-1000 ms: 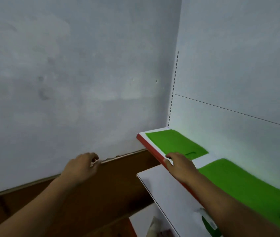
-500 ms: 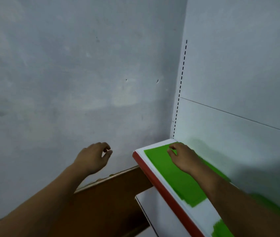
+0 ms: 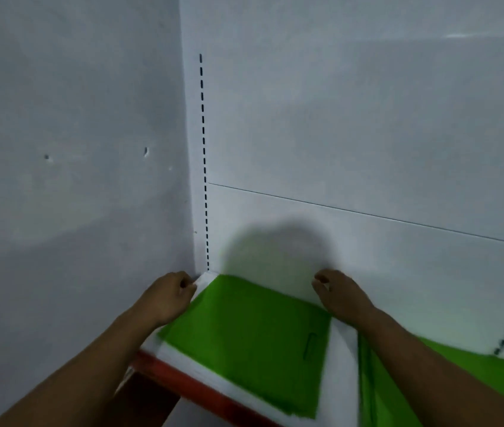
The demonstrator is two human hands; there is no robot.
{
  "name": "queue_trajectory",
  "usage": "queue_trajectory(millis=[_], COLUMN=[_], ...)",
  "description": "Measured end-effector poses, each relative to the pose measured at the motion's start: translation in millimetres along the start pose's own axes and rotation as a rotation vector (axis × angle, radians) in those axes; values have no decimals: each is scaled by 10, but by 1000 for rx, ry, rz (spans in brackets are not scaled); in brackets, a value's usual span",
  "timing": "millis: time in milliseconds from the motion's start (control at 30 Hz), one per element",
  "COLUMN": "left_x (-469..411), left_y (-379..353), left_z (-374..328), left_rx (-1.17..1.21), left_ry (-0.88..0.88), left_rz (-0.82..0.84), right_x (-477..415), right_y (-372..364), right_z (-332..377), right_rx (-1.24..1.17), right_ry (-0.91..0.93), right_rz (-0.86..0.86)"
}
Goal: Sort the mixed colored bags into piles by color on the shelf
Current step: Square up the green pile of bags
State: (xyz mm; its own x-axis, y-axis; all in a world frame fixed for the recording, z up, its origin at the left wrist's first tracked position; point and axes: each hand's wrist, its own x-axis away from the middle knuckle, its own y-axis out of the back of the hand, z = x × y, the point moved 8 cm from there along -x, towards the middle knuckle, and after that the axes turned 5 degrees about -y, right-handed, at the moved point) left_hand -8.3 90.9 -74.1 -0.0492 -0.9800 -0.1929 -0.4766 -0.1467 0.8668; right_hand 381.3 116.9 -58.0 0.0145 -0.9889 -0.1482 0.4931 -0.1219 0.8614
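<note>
The green bag (image 3: 244, 340) lies flat in the shelf's (image 3: 341, 359) left corner, and a second green bag (image 3: 503, 374) lies just beside it. It looks thin, light and limp, so it would probably sag and slide. The far corners or the handle slot (image 3: 309, 346) seem the best places to grip it. The left hand (image 3: 167, 298) curls at the far-left corner, but I cannot tell whether it pinches the fabric. The right hand (image 3: 341, 298) hovers near the far-right corner with its fingers loose, holding nothing.
</note>
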Motion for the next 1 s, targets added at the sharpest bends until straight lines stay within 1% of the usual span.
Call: queue_trajectory(millis=[100, 267, 400, 500, 600, 667, 800, 933, 1000], left_x=[-249, -372, -406, -411, -384, -395, -331, -197, -149], left_y=[-272, -614, -787, -854, -852, -906, -946, -932, -914], left_z=[137, 472, 462, 374, 286, 265, 219, 240, 288], left_rx=[45, 95, 116, 145, 169, 245, 261, 359, 406], left_ry=[14, 109, 122, 123, 121, 105, 72, 80, 91], left_rz=[77, 207, 286, 332, 342, 362, 402, 406, 402], right_x=[177, 490, 808, 978, 1097, 1147, 1196, 1285, 1316], right_y=[-59, -323, -546, -601, -617, -645, -757, -874, -862], right_z=[-84, -249, -383, -383, -359, -344, -282, -216, -188], right_rx=[-19, -38, -83, -127, -278, -302, -364, -489, -486], right_ry=[-81, -325, -578, -661, -711, -728, -685, -655, -642], right_rz=[-17, -29, 31, 40, -14, -21, 0, 70, 54])
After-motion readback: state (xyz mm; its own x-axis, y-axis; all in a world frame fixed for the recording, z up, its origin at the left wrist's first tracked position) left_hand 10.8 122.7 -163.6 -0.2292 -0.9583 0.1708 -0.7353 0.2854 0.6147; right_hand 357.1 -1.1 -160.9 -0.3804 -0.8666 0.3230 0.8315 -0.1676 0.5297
